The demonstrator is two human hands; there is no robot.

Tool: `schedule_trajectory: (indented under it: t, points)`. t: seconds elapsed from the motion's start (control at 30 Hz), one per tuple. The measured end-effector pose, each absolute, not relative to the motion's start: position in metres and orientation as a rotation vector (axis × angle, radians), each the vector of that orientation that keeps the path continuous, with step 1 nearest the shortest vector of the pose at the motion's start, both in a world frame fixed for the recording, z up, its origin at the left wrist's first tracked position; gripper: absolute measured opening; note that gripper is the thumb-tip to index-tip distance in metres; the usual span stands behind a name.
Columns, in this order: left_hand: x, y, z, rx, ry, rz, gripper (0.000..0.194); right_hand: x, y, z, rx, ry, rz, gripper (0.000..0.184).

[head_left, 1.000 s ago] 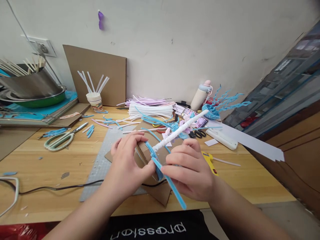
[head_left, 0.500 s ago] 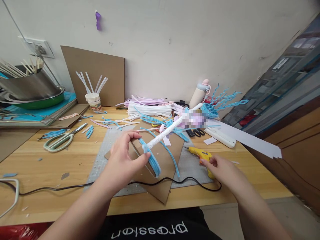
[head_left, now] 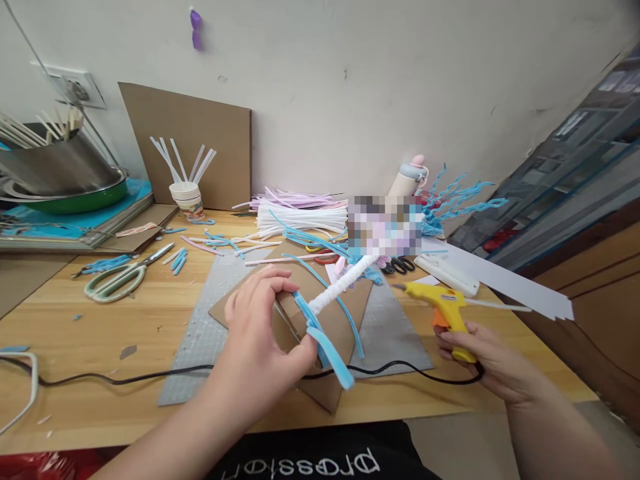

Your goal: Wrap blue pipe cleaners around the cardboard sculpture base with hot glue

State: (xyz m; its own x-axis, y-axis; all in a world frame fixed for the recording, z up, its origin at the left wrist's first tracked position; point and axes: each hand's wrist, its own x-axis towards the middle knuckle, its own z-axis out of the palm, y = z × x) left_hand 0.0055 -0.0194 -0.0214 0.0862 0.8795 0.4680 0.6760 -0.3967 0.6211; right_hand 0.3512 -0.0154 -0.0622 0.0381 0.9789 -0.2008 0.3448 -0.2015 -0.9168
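Observation:
My left hand (head_left: 265, 333) is closed on a craft piece: a stick wrapped in white pipe cleaner (head_left: 345, 283) with blue pipe cleaner loops (head_left: 325, 343) at its near end. It hangs over a brown cardboard piece (head_left: 335, 390) lying on a grey cutting mat (head_left: 200, 347). My right hand (head_left: 493, 367) grips a yellow glue gun (head_left: 443, 303) by the handle, lifted off the table with its nozzle pointing left. The gun's black cord (head_left: 400, 367) trails left across the table.
Bundles of white and pink pipe cleaners (head_left: 300, 217) lie at the back. Green-handled scissors (head_left: 117, 277) rest at left, a paper cup with straws (head_left: 187, 193) and an upright cardboard sheet (head_left: 187, 143) behind. Black scissors (head_left: 397, 265), a bottle (head_left: 407, 177) and blue curled pieces (head_left: 457, 200) are at right.
My right hand let go of the blue pipe cleaner, reached right to the glue gun, and now holds it lifted. My left hand kept the craft piece.

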Motion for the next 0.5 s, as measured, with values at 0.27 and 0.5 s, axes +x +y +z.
schedule_trajectory:
  t: [0.27,0.5]
  points:
    - [0.012,-0.027,-0.025,2.261,1.538,1.117,0.045,0.328,-0.026,-0.035,-1.295,-0.936,1.362,0.04]
    - [0.017,-0.029,-0.023,2.374,1.489,1.087,0.044,0.303,-0.032,-0.019,-1.133,-1.249,1.618,0.04]
